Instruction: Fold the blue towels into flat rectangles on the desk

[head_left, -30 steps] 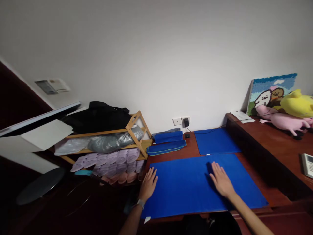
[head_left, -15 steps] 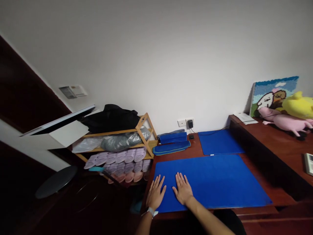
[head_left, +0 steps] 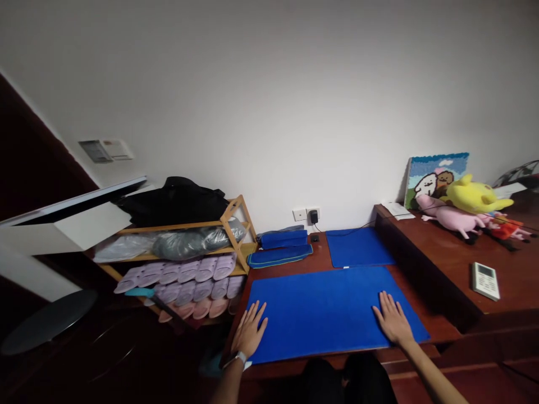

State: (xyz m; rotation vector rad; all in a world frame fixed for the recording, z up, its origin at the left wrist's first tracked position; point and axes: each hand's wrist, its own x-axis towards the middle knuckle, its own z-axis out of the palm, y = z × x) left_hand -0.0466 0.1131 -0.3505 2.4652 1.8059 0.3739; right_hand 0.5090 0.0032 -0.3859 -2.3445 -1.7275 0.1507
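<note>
Pressing flat on the big blue mat (head_left: 332, 311), we are holding both hands open in the head view, the only view we have. Our left hand (head_left: 249, 335) is lying palm down with fingers spread on the mat's near left corner, partly over its edge and the dark wooden surface (head_left: 438, 332). Our right hand (head_left: 393, 322) is resting the same way near the mat's right edge. Neither grip is closing on anything; both are released and simply pushing down on the cloth.

We are judging the step in hand to be smoothing or flattening the mat, which is lying spread between our two hands along the front of the surface. A next move would call for keeping the palms flat and the pressure even, so that the fabric is not bunching toward either edge.

Beyond the right hand, a smaller blue mat (head_left: 359, 247) is lying toward the wall, and beyond the left hand folded blue cloths (head_left: 281, 247) are stacked beside a bamboo rack (head_left: 236, 224) holding rows of lilac slippers (head_left: 185, 278). Far to the right of the right hand, on the raised ledge, a white remote (head_left: 485, 280) is lying near some plush toys (head_left: 467, 205).

We are finding no writing that can be read: the remote's screen and buttons, the wall panel (head_left: 105, 150) and the papers on the ledge are all too small to make out, and no brand is showing.
</note>
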